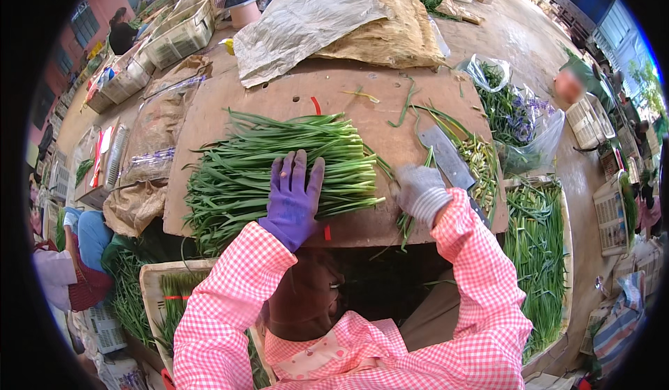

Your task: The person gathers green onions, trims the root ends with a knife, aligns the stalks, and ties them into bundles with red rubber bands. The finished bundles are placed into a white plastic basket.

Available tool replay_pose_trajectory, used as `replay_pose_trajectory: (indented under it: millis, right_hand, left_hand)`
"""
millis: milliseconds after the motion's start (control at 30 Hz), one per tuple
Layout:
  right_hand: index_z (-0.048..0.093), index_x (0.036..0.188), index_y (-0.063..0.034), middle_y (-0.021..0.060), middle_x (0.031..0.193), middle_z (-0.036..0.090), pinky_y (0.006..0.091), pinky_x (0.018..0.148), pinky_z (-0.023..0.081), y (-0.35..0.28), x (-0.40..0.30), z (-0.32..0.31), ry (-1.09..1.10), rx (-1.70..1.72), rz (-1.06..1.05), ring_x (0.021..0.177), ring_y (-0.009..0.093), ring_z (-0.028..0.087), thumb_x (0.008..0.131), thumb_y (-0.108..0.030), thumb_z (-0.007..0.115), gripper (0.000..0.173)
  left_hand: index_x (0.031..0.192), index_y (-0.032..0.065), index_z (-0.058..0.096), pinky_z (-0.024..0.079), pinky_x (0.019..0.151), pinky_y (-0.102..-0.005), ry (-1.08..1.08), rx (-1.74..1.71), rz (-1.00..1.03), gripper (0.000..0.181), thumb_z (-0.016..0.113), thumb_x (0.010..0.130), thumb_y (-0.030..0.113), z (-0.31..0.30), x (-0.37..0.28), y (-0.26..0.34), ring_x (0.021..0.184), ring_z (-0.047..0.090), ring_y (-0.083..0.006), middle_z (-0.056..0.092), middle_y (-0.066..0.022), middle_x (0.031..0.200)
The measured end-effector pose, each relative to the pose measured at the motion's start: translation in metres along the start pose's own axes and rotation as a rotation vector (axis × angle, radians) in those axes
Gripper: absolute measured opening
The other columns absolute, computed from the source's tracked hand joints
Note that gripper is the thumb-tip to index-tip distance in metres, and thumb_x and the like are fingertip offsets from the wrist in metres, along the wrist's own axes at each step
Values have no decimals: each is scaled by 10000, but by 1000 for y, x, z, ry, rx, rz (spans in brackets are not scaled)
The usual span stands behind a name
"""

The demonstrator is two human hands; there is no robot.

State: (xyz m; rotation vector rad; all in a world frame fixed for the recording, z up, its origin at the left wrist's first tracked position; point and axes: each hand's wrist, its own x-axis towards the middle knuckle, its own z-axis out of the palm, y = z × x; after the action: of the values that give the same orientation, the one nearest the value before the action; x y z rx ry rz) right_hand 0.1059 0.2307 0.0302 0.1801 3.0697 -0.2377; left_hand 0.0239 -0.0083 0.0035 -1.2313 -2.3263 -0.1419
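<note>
A thick bunch of garlic chives lies across the wooden board, with its pale stem ends to the right. My left hand, in a purple glove, rests flat on the bunch with its fingers a little apart. A red tie strip runs under the bunch and shows at both sides. My right hand, in a grey knit glove, is blurred above the board, right of the stem ends. Loose green leaves show beside it; whether it grips any is unclear. A cleaver lies close by, near stem trimmings.
Woven sacks cover the board's far edge. A crate of green stalks stands at right, below a plastic bag of greens. Another crate is at my left, near a seated person. A burlap sack adjoins the board.
</note>
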Motion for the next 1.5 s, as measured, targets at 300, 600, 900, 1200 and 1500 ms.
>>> replay_pose_trajectory:
  millis: [300, 600, 900, 1200, 1500]
  right_hand:
    - [620, 888, 17, 229, 808, 630, 442, 658, 513, -19, 35, -2, -14, 38, -62, 785, 376, 630, 770, -96, 513, 195]
    - [662, 903, -88, 164, 793, 637, 424, 691, 482, -16, 51, -4, 79, 332, -159, 768, 342, 613, 802, -286, 569, 241]
    - [603, 784, -19, 95, 641, 602, 292, 560, 469, 58, -14, -69, 702, 574, -1, 603, 171, 595, 809, -65, 538, 83]
    - [644, 712, -62, 140, 662, 620, 359, 573, 503, 80, -211, 20, -84, 482, 105, 591, 293, 606, 686, -238, 651, 177]
    - [642, 771, -62, 160, 754, 628, 431, 663, 483, 2, -130, 13, 63, 327, 104, 734, 339, 614, 789, -369, 584, 313]
  left_hand:
    - [1328, 40, 344, 174, 1027, -595, -84, 179, 34, 793, 636, 662, 357, -8, -1, 0, 1237, 284, -428, 313, -281, 1313]
    - [1331, 58, 350, 157, 1033, -594, -55, -4, 7, 951, 712, 542, 449, -5, -12, 5, 1244, 283, -419, 310, -273, 1324]
    - [1350, 34, 309, 146, 1033, -596, -157, -185, -32, 1083, 752, 477, 497, -17, -9, 6, 1250, 262, -438, 276, -292, 1337]
    - [1382, 24, 223, 125, 1050, -561, -227, -120, -6, 1172, 718, 496, 611, -15, -2, 2, 1267, 222, -421, 242, -273, 1360]
    - [1388, 59, 226, 147, 1042, -565, -248, -126, -17, 1149, 753, 501, 564, -13, 0, -2, 1257, 244, -406, 249, -255, 1367]
